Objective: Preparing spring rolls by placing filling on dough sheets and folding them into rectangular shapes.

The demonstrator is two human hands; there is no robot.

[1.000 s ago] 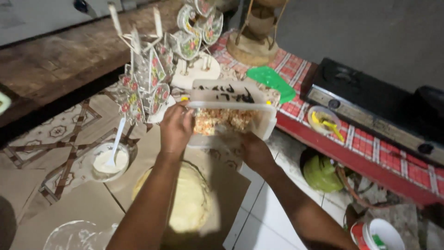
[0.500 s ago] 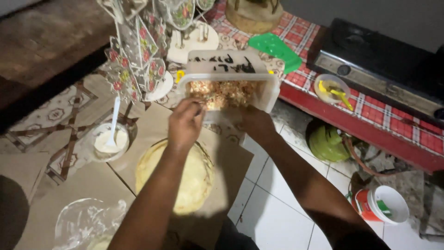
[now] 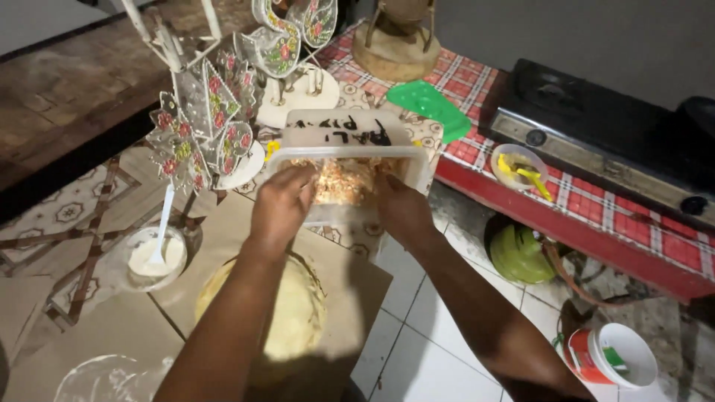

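Note:
A translucent plastic container with dark handwriting on its far wall holds a crumbly orange-and-white filling. My left hand reaches over the near rim, its fingers curled down into the filling. On the right side, my right hand grips the container's near wall. A thin round yellow dough sheet lies on brown paper just below my left forearm.
A small bowl of white paste with a white spoon sits at the left. A flowered metal rack stands beside the container. Behind it lie a green lid, a black stove and a small bowl. A green gas cylinder and a red tub stand on the floor.
The view has drawn closer to the container. My left hand has dipped further over the rim into the filling, while my right hand stays on the container's near side.

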